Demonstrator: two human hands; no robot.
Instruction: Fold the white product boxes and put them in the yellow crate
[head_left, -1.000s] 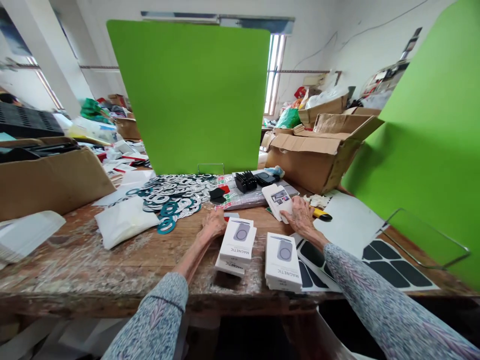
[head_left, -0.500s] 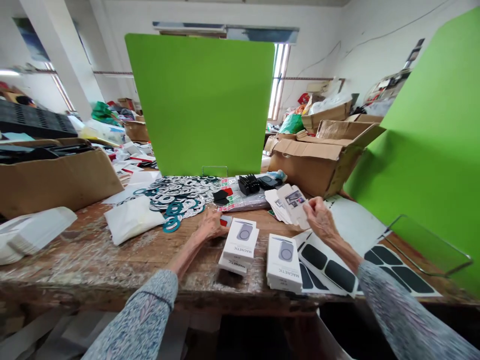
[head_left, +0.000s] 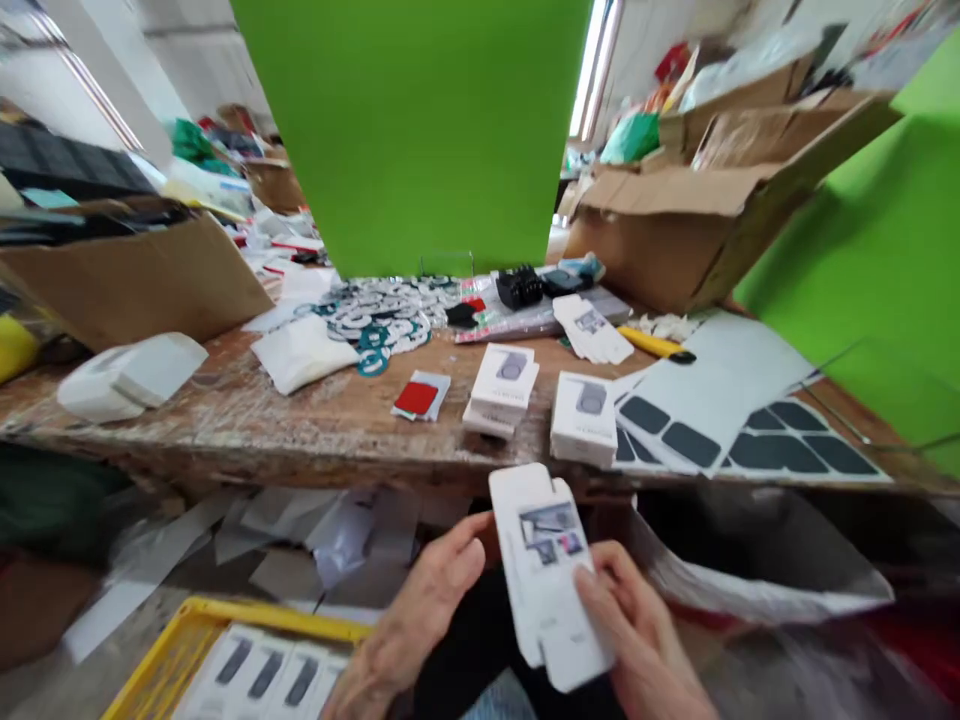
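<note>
Spanning the scene from left to right, the worn desk (head_left: 337, 410) carries most of the things, its near strip less crowded than its far side. A green panel (head_left: 412, 130) stands upright at the far edge, perhaps as a screen. To its right sits an open cardboard box (head_left: 652, 245), flaps spread, which probably keeps the inside easy to reach. Near left, below the desk, a yellow crate (head_left: 277, 617) holds white boxes in a row — likely lined up to save room.

Nearest of all is the flattened white carton (head_left: 544, 570), off the desk's near edge and above the lap. The right grip (head_left: 637, 625) pinches its right side, thumb over the printed face, which seems to leave the flaps free. The left grip (head_left: 431, 600) is loose, fingers extended by the carton's left edge; I cannot tell whether they touch it.

On the desk, two piles of printed boxes (head_left: 585, 415) stand side by side, presumably for tidiness. Left of them lies a small red pad (head_left: 418, 398) — apparently placed within easy reach.
</note>
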